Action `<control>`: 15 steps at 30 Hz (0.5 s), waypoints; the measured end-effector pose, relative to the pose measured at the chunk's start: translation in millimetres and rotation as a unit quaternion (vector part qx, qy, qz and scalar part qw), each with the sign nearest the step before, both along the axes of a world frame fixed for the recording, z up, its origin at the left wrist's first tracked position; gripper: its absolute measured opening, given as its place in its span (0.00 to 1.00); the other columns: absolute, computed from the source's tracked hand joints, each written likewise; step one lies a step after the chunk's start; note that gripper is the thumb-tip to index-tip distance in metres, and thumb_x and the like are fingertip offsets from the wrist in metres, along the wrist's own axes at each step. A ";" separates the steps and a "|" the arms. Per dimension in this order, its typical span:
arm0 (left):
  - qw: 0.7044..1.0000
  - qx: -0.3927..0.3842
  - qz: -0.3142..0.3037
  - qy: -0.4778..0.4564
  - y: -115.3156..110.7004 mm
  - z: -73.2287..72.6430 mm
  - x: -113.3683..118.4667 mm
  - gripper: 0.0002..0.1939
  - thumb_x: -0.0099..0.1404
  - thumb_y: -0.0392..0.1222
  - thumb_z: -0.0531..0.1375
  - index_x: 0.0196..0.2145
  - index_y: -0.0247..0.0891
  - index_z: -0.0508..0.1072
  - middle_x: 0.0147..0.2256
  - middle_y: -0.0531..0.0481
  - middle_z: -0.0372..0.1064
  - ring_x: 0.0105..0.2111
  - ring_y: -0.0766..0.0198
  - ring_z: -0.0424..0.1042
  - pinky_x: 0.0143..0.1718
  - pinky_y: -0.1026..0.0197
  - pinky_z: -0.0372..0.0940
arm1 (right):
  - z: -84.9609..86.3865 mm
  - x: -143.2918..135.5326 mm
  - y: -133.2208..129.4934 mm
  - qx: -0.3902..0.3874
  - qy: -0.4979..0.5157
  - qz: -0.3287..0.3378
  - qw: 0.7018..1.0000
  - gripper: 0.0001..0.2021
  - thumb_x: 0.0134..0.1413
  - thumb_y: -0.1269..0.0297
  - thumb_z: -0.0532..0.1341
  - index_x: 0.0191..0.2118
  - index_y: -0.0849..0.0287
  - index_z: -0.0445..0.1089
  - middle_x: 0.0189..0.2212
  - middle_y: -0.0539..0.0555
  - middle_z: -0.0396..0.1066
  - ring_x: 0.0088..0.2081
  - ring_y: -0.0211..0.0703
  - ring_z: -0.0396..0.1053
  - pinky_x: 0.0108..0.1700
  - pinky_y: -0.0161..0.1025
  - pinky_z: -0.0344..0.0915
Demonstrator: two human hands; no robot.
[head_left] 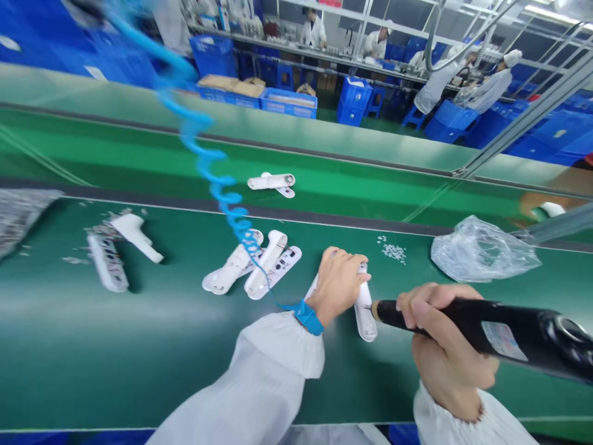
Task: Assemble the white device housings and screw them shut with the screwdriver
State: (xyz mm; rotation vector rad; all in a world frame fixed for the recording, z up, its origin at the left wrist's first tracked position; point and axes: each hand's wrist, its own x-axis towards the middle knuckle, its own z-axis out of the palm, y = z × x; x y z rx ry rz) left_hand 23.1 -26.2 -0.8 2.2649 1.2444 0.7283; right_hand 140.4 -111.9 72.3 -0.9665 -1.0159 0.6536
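My left hand (339,278), with a blue strap at the wrist, is closed over the upper part of a white elongated housing (365,315) on the green work surface (185,364). A second white piece shows partly under that hand. My right hand (447,334) is wrapped round a black electric screwdriver (504,334). The tool's tip points left and meets the housing around its middle. Just left of my left hand lie two pairs of white housings (231,266) (273,266) with dark parts and thin wires. Small white pieces (393,251) are heaped beyond my hands.
A coiled blue cord (208,161) hangs down to my left wrist strap. A clear plastic bag (484,250) lies right. More housings (109,262) lie left, others on the green belt (273,181). People in white work behind.
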 end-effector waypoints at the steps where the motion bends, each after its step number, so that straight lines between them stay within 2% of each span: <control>1: 1.000 0.001 -0.002 0.009 -0.8 0.2 -0.4 0.13 0.67 0.43 0.62 0.49 0.42 0.76 0.44 0.49 0.79 0.46 0.56 0.73 0.58 0.49 0.54 | -2.3 1.1 -1.0 -0.005 0.001 0.006 1.000 0.08 0.48 0.73 0.67 0.29 0.57 0.66 0.19 0.45 0.64 0.20 0.37 0.63 0.26 0.40 0.65; 5: 0.999 0.004 -0.008 0.052 -4.8 2.6 -0.9 0.13 0.67 0.44 0.63 0.48 0.42 0.76 0.42 0.49 0.79 0.45 0.55 0.74 0.57 0.48 0.57 | -3.0 10.1 -2.8 -0.024 0.025 0.049 0.998 0.07 0.47 0.71 0.66 0.30 0.55 0.67 0.18 0.45 0.63 0.20 0.38 0.62 0.26 0.41 0.64; 7: 0.997 0.001 -0.015 0.073 -2.0 7.3 -1.1 0.13 0.66 0.45 0.63 0.47 0.42 0.76 0.40 0.49 0.79 0.44 0.55 0.74 0.56 0.49 0.58 | 6.2 19.7 -4.7 -0.038 0.048 0.059 0.996 0.07 0.46 0.72 0.65 0.30 0.54 0.67 0.17 0.45 0.62 0.19 0.38 0.61 0.27 0.42 0.64; 9: 0.996 -0.005 -0.025 0.091 10.6 16.9 -4.6 0.13 0.65 0.48 0.64 0.46 0.43 0.77 0.39 0.50 0.79 0.44 0.56 0.75 0.54 0.52 0.61 | 19.8 33.2 -7.3 -0.057 0.091 0.032 0.994 0.08 0.44 0.74 0.63 0.28 0.53 0.66 0.15 0.45 0.57 0.19 0.37 0.58 0.27 0.42 0.63; 11: 0.994 -0.008 -0.013 0.107 36.1 31.3 -14.9 0.13 0.66 0.49 0.63 0.46 0.44 0.77 0.43 0.51 0.78 0.46 0.57 0.74 0.52 0.56 0.63 | 31.8 48.3 -8.0 -0.077 0.142 -0.027 0.986 0.08 0.41 0.74 0.61 0.25 0.53 0.64 0.14 0.45 0.51 0.18 0.36 0.53 0.25 0.41 0.61; 13: 0.991 -0.007 0.049 0.125 72.7 47.2 -32.9 0.12 0.69 0.44 0.60 0.48 0.40 0.76 0.50 0.45 0.75 0.51 0.54 0.71 0.55 0.52 0.60 | 36.3 62.8 -5.0 -0.075 0.171 -0.087 0.979 0.08 0.40 0.74 0.61 0.24 0.53 0.63 0.15 0.45 0.49 0.18 0.36 0.51 0.24 0.41 0.60; 15: 0.981 -0.018 0.129 0.142 113.6 59.9 -55.6 0.14 0.68 0.42 0.60 0.49 0.34 0.73 0.53 0.39 0.71 0.54 0.50 0.68 0.57 0.47 0.58 | 30.7 75.6 2.4 -0.036 0.167 -0.136 0.976 0.07 0.40 0.72 0.62 0.23 0.54 0.64 0.15 0.45 0.51 0.19 0.36 0.53 0.27 0.43 0.61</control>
